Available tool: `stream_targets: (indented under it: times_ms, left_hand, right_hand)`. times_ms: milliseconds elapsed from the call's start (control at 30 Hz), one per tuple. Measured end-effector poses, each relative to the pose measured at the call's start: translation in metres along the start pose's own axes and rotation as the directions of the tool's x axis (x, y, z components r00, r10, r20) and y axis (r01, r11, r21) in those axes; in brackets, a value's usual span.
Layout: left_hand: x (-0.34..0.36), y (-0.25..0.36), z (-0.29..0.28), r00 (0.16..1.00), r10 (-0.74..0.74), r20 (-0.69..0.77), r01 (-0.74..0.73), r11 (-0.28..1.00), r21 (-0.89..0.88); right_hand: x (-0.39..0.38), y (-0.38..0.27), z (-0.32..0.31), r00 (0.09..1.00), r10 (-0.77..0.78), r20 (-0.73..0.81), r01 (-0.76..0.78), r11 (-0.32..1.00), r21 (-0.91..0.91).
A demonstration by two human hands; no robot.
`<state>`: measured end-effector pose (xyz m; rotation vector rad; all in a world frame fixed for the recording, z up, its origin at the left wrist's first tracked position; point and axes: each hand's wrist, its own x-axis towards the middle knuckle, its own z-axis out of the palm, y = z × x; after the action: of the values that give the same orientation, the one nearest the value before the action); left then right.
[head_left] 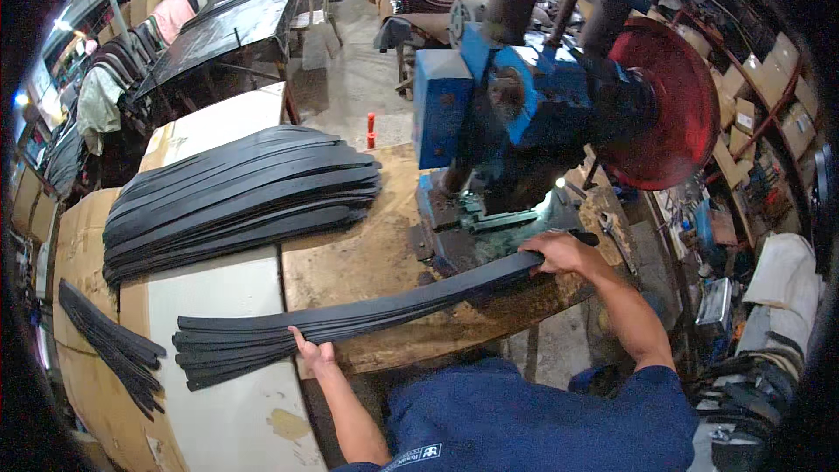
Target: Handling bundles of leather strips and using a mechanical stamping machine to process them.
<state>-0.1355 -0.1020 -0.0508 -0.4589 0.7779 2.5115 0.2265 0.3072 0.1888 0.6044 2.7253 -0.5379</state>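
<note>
A long bundle of black flat strips lies slantwise across the wooden bench, its left ends fanned out over a white sheet. My right hand is wrapped round the bundle's right end, just in front of the blue press. At the near edge of the fanned part, my left hand holds the strips, with some of its fingers hidden by them. Beyond the bundle rests a thick pile of similar black strips. A smaller group of strips lies at far left on cardboard.
The press has a large red flywheel on its right and a lit bed behind my right hand. A dark-topped table stands at the back left. Crowded shelves with boxes line the right side, above stacked strips.
</note>
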Motion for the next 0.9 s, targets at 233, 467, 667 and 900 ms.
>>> stream_targets:
  times_ms: [233,467,667,900]
  left_hand:
    - [-0.047,0.008,0.018,0.985,-0.078,-0.156,0.139,0.890,0.434]
    - [-0.094,-0.006,0.027,0.826,0.472,-0.307,0.336,0.023,0.941]
    - [-0.141,-0.162,0.168,0.793,0.300,0.531,-0.573,0.069,0.817]
    - [-0.182,-0.227,0.289,0.527,-0.429,0.734,-0.846,-0.185,0.499]
  right_hand:
    - [-0.001,0.060,0.010,0.999,-0.037,-0.005,0.037,0.999,0.017]
    - [0.010,0.087,0.027,0.944,-0.296,-0.145,0.249,0.929,-0.274]
    - [-0.022,0.150,0.043,0.810,-0.165,-0.563,0.540,0.585,0.605]
    - [-0.046,0.178,0.039,0.867,-0.144,-0.477,0.341,0.870,0.357]
